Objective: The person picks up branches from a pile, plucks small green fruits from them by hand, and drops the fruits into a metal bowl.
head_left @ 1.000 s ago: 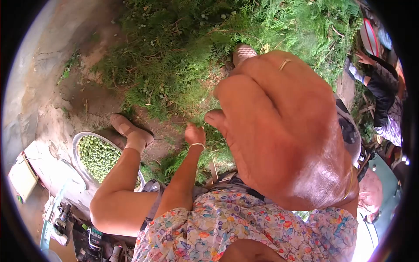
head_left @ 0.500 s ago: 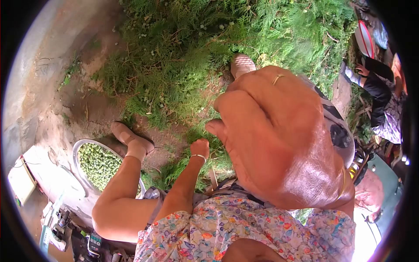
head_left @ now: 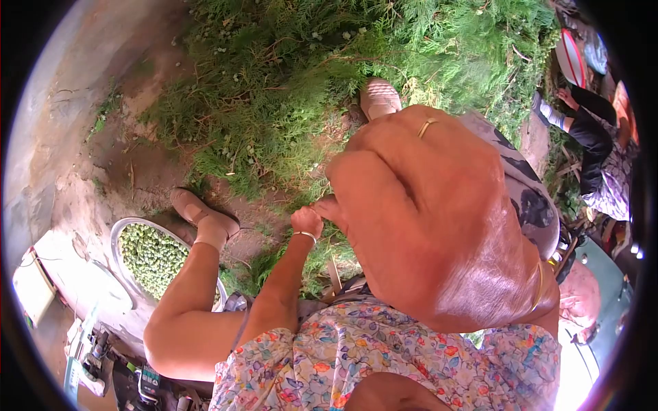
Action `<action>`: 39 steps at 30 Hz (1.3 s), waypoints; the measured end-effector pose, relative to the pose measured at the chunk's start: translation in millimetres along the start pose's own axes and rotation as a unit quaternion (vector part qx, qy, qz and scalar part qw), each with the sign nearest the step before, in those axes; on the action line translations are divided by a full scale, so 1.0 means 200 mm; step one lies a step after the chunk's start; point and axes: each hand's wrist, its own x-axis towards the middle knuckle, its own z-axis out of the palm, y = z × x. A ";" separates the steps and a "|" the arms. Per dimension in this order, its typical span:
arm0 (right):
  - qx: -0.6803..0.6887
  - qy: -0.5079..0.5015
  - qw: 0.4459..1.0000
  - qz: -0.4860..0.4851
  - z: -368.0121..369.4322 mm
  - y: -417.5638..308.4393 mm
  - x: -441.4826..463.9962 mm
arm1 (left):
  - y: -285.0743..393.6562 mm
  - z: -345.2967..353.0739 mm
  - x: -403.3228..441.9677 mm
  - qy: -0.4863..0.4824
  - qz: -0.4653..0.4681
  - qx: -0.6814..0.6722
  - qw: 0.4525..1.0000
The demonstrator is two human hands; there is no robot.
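My left hand [head_left: 307, 222], with a bracelet at the wrist, is closed in a small fist above green conifer sprigs. What it grips, if anything, is hidden. Close to the camera, my right hand [head_left: 432, 219] looks very large, its back turned up and a ring on one finger. Its fingers curl down out of sight, and its thumb tip appears beside my left hand. Leafy conifer branches [head_left: 274, 103] with small pale green cones lie in front of both hands. A metal-rimmed oval basin [head_left: 118, 255] left of my leg holds many small green cones [head_left: 154, 260].
My shoes [head_left: 194, 207] rest on bare soil by the branches. A pale wall [head_left: 62, 137] borders the left side. A bottle [head_left: 147, 383] and other clutter stand at lower left. At right, another person [head_left: 593, 140] sits near a red-and-white object [head_left: 571, 58].
My left hand has moved slightly up and to the left. My right hand has shifted a little left, its thumb now appearing against the left hand. The basin looks unchanged.
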 end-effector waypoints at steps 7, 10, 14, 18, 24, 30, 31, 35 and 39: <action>0.016 -0.078 0.995 0.054 -0.12 -0.05 0.08 | 0.01 -0.26 -0.06 0.125 0.079 -0.102 0.984; 0.008 -0.092 0.993 0.078 -0.11 -0.05 0.05 | 0.08 -0.19 0.04 0.142 0.125 -0.132 0.973; -0.019 0.039 0.999 0.015 -0.04 0.01 -0.03 | 0.22 -0.14 0.11 0.109 0.097 -0.012 0.989; -0.003 -0.115 0.988 0.106 -0.15 0.00 0.08 | 0.24 -0.04 0.19 0.058 0.155 0.054 0.985; 0.023 0.025 0.995 0.096 -0.09 0.05 -0.01 | 0.26 -0.08 0.19 0.073 0.120 0.042 0.989; 0.000 -0.007 0.997 0.076 -0.13 0.06 -0.02 | 0.11 -0.23 0.13 -0.193 -0.030 -0.498 0.845; 0.004 -0.008 0.997 0.081 -0.13 0.05 -0.03 | 0.07 -0.18 0.15 -0.158 -0.003 -0.505 0.848; 0.062 0.060 0.996 0.033 -0.05 0.13 -0.09 | 0.17 -0.33 0.11 -0.044 0.067 -0.352 0.933; -0.011 -0.013 0.997 0.072 -0.14 0.08 -0.04 | 0.14 -0.09 0.18 0.093 0.156 -0.051 0.982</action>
